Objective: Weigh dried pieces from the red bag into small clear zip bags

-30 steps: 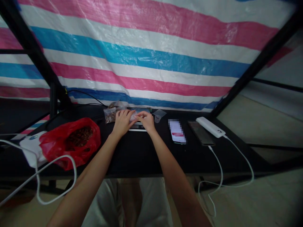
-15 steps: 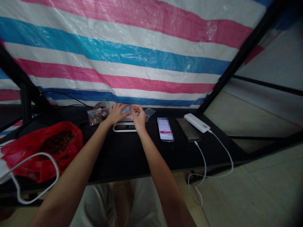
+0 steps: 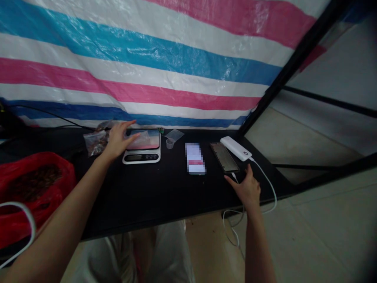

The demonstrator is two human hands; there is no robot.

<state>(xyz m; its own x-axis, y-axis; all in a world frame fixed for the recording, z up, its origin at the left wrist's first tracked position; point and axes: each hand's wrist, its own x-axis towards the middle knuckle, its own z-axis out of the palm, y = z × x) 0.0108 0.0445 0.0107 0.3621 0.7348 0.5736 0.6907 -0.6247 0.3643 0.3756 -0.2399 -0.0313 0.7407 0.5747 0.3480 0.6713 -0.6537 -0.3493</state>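
Observation:
My left hand point(image 3: 117, 138) is beside the white kitchen scale point(image 3: 141, 158), with its fingers spread over the left edge of the dark platform. A small clear plastic bag point(image 3: 143, 138) lies on that platform near the fingertips; whether they touch it I cannot tell. Behind this hand are filled clear bags point(image 3: 94, 144) of brown pieces. At the right, my right hand point(image 3: 249, 190) is open, thumb and fingers apart, over the near end of a dark phone point(image 3: 226, 160). The white charging cable point(image 3: 235, 177) plugged into that phone runs between thumb and fingers.
A red plastic bag point(image 3: 67, 173) of brown pieces sits at the left. Right of the scale stand a small clear cup point(image 3: 170, 144) and a flat clear bag point(image 3: 177, 135). A lit phone point(image 3: 194, 159) and a white power bank point(image 3: 235, 148) lie further right. Striped sheeting point(image 3: 176, 82) hangs behind.
My right hand has left the scale and moved right to the dark phone. My left hand has drawn off leftward, uncovering the scale. The camera view has shifted rightward.

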